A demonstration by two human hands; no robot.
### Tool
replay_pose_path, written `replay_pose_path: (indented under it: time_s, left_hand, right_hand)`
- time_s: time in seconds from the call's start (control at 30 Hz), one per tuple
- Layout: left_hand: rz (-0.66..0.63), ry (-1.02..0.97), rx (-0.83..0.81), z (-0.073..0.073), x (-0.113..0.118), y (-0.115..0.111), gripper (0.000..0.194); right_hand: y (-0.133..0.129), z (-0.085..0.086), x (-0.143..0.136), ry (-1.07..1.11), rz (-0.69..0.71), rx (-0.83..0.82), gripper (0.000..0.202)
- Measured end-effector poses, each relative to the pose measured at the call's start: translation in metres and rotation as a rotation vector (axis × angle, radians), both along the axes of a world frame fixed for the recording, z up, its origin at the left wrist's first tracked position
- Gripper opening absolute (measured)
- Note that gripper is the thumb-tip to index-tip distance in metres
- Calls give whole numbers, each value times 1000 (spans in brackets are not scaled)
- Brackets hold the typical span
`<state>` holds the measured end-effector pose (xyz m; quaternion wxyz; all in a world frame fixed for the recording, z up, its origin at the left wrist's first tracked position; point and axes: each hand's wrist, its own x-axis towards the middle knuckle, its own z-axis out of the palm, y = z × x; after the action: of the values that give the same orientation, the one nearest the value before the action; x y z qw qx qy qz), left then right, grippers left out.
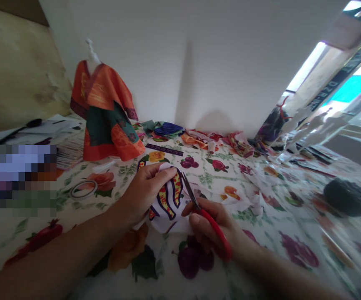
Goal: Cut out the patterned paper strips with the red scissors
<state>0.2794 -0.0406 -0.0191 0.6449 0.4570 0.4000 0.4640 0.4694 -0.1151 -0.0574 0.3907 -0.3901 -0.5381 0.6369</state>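
My left hand pinches a white sheet of paper printed with curved yellow, red and dark-blue bands, thumb on top. In my right hand is a pair of scissors with red handles; my fingers are wrapped round them. The blades point up and away, close to the right edge of the printed shape. Whether they touch the paper I cannot tell. Part of the sheet is hidden behind my left fingers.
A small dress form in an orange and green robe stands at the back left. A roll of tape lies on the floral tablecloth. Fabric scraps line the wall. A dark bundle and white figures are at right.
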Motion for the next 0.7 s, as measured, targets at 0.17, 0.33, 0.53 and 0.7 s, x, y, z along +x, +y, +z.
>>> replay_pose_path:
  time_s: [0.17, 0.33, 0.53, 0.7]
  left_hand:
    - [5, -18, -6, -1, 0, 0, 21]
    - [6, 0, -2, 1, 0, 0, 19]
    - [33, -35, -21, 0, 1, 1, 18]
    - [38, -69, -75, -1, 2, 3, 18]
  right_hand:
    - [2, -1, 1, -11, 2, -9, 43]
    - [2, 2, -1, -69, -9, -11, 45]
    - [1, 3, 1, -74, 1, -31, 42]
    - [3, -2, 3, -57, 19, -36, 42]
